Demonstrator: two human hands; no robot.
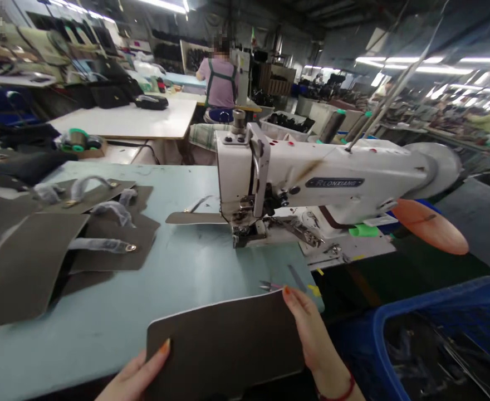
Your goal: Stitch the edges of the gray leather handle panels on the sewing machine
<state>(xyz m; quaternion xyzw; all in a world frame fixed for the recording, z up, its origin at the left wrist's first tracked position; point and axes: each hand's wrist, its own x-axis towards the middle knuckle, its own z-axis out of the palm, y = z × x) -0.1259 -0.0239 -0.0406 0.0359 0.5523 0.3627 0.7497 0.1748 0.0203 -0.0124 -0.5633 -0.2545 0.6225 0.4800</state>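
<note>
Panel (228,345), dark with a pale top edge, is held over the near edge of the surface (178,289), left fingers (156,360) pinching its left end and right fingers (294,303) gripping its right one. Snips (265,286) lie just beyond the right corner, can't tell if touching, so a low swing toward the sewing machine (320,172) could snag them or scuff the face. Grip is only at the 2 ends, so if 1 side slips I'd expect a sag off the edge, maybe toward the blue crate (381,340).
</note>
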